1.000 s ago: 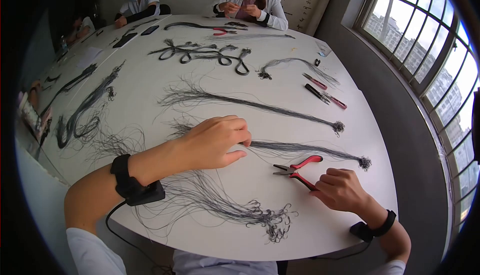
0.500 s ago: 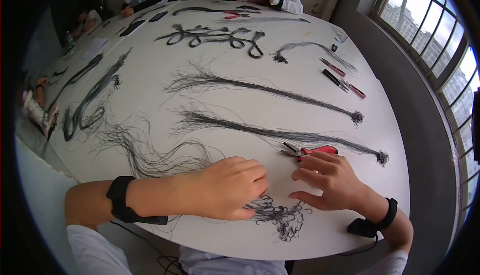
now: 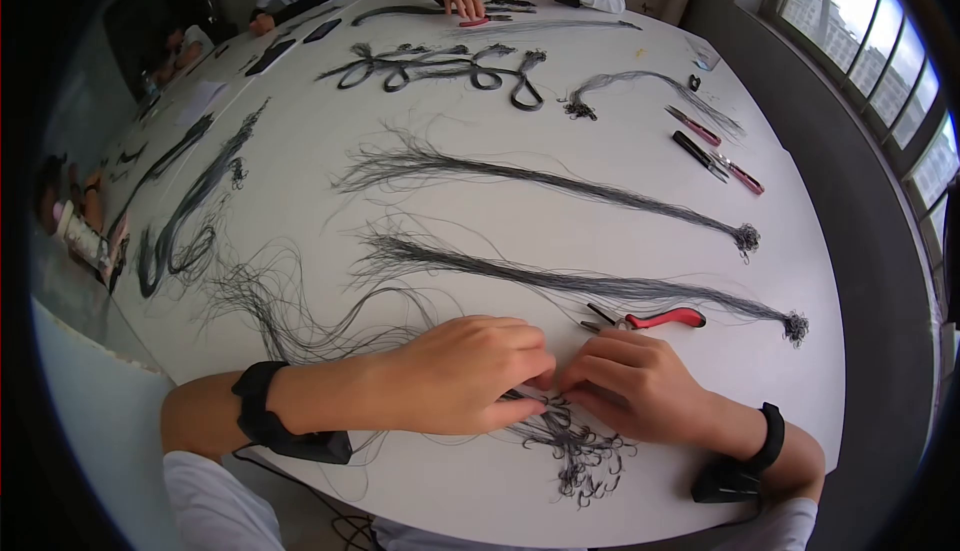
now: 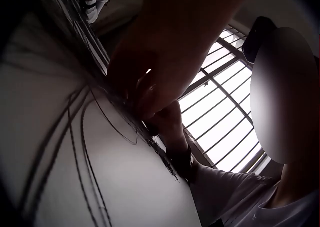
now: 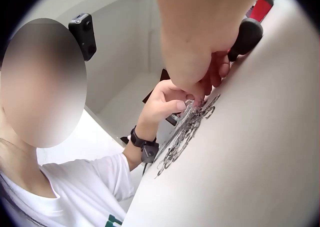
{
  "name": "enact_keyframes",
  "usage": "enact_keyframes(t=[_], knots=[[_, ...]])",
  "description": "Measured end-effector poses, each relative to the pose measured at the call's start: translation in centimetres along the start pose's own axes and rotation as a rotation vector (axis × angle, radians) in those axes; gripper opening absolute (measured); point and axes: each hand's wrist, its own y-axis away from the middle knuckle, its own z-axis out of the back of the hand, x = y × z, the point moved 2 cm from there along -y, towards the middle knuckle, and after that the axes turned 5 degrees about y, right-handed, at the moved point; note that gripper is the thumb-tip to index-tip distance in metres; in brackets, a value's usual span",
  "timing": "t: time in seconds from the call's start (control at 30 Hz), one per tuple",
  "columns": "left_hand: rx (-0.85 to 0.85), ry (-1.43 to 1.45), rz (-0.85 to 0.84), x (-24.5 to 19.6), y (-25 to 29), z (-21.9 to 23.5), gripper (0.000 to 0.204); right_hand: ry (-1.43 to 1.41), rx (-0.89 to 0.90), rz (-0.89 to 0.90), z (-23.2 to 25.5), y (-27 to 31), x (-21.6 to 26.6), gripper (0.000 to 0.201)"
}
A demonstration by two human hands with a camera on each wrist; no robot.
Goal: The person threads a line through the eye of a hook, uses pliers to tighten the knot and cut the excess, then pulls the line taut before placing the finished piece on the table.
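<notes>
A loose bunch of dark fish hooks on thin lines lies at the table's front edge. My left hand bends over the line end of this bunch, thumb and fingers pinching strands. Right beside it, my right hand has its fingertips together at the hooks, pinching there; the fingers hide the exact piece. In the right wrist view both hands meet over the hook cluster. Just beyond my right hand lie red-handled pliers, jaws pointing left.
Two long bundles of hooked line, a nearer one and a farther one, stretch across the table. Cutters and other tools lie at the right. A looped dark bundle lies farther back. Several people sit around the far side.
My right hand has let go of the pliers and moved left to the hooks. My left hand has come down from the long bundle to the front bunch. A far person's hand now reaches to the table.
</notes>
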Motion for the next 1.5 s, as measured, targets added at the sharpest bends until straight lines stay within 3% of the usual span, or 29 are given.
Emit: enact_keyframes(t=[0.23, 0.37, 0.5, 0.7, 1.5], knots=[[0.008, 0.279, 0.201, 0.3, -1.1, 0.2, 0.010, -0.109, -0.142, -0.096, 0.2, 0.4, -0.2, 0.017], [-0.116, 0.469, 0.239, 0.7, -1.3, 0.0, 0.008, -0.184, -0.167, -0.227, 0.3, 0.4, 0.0, 0.017], [-0.174, 0.553, 0.209, 1.0, -1.3, -0.3, 0.009, -0.107, -0.189, -0.124, 0.1, 0.4, -0.4, 0.015], [-0.189, 0.537, 0.198, 1.5, -1.2, -0.5, 0.010, -0.116, -0.119, -0.166, 0.3, 0.5, -0.5, 0.015], [-0.171, 0.542, 0.158, 1.6, -1.3, -0.6, 0.011, -0.246, -0.147, -0.164, 0.6, 0.3, -0.6, 0.015]])
